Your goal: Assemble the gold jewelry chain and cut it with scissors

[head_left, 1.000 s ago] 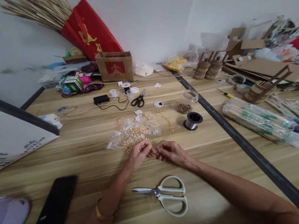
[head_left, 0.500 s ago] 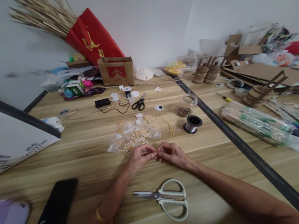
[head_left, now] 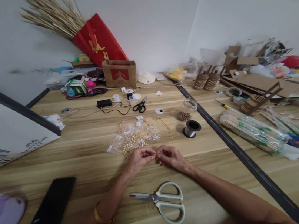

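Observation:
My left hand [head_left: 141,157] and my right hand [head_left: 172,156] meet fingertip to fingertip above the wooden table [head_left: 100,194]. Both are closed in a pinch around something tiny, with a hint of orange-gold between them, too small to name. Just beyond my left hand lie clear plastic bags with gold and silver jewelry findings [head_left: 135,138]. A thin gold chain [head_left: 165,126] rests past my right hand, and farther right stands a spool of clear line [head_left: 191,129]. Scissors with pale green handles [head_left: 163,201] lie slightly open on the near side, between my forearms.
A jar of beads [head_left: 185,114], black scissors [head_left: 140,105] and a black adapter [head_left: 104,103] sit farther back. To the left are a black phone [head_left: 45,217] and a white box [head_left: 8,129]. On the right, bundled sticks [head_left: 253,132] lie beyond a dark strip [head_left: 227,143].
The camera view has shifted slightly. My hands stay together in the same pinch, with only a slight shift of the fingers. Nothing on the table has visibly moved.

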Demonstrator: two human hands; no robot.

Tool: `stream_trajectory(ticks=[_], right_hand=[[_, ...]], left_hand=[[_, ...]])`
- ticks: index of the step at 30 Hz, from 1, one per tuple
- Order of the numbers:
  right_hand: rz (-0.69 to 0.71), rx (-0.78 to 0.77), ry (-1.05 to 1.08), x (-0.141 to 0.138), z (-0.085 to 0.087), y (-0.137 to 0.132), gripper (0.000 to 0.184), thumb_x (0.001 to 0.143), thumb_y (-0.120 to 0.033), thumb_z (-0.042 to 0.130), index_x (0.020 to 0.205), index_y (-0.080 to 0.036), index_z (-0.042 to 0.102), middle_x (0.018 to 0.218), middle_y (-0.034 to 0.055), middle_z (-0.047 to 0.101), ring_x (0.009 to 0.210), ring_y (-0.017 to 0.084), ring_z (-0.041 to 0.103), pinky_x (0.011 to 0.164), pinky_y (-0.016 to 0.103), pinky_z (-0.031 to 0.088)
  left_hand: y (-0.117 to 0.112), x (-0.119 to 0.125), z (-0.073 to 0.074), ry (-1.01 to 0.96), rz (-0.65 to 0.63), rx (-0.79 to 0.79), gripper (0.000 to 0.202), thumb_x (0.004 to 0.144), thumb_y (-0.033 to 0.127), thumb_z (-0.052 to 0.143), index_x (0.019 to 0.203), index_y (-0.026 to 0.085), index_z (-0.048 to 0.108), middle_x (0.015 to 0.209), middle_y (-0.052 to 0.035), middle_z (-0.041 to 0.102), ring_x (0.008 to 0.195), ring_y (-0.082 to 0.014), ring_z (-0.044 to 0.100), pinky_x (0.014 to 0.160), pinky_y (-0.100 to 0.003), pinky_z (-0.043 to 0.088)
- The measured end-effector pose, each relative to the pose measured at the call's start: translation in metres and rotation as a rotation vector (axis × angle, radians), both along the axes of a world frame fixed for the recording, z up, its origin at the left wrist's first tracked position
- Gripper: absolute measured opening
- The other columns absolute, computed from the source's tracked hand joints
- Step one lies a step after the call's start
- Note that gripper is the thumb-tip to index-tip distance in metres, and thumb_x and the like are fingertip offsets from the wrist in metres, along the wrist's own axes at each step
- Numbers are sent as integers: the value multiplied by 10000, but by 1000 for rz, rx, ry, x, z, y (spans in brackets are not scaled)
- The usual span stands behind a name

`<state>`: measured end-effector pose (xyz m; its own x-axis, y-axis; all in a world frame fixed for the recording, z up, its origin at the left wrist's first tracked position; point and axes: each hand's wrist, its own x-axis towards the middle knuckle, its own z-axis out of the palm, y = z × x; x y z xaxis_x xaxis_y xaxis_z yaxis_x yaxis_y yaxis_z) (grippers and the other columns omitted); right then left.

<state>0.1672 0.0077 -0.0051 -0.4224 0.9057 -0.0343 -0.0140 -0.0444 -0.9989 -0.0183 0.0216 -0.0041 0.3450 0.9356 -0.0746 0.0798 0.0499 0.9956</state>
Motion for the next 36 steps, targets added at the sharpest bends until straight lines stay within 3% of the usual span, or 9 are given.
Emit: stream_trajectory(ticks=[24, 28, 36], right_hand=[[33, 17, -21, 5, -1, 1, 325, 818, -481, 636, 816, -162, 577, 639, -7, 596, 542, 92, 542, 529, 210, 456], [49, 43, -35, 6, -2, 1, 319, 827, -477, 627, 813, -162, 575, 624, -11, 589, 529, 90, 527, 525, 210, 441], [52, 69, -72, 6, 0, 0, 331, 834, -488, 609, 825, -159, 571, 645, -1, 594, 527, 95, 518, 520, 219, 420]], left_hand=[[-6, 7, 2, 55, 27, 130, 105, 701, 216, 699, 709, 115, 672, 647, -23, 666, 616, -118, 599, 601, -215, 471], [-7, 6, 5, 81, 28, 124, 112, 735, 217, 669, 715, 109, 646, 633, -22, 653, 603, -119, 602, 587, -215, 471], [-8, 6, 2, 169, -27, 255, 137, 837, 239, 573, 754, 132, 592, 634, -10, 650, 592, -112, 620, 588, -216, 492]])
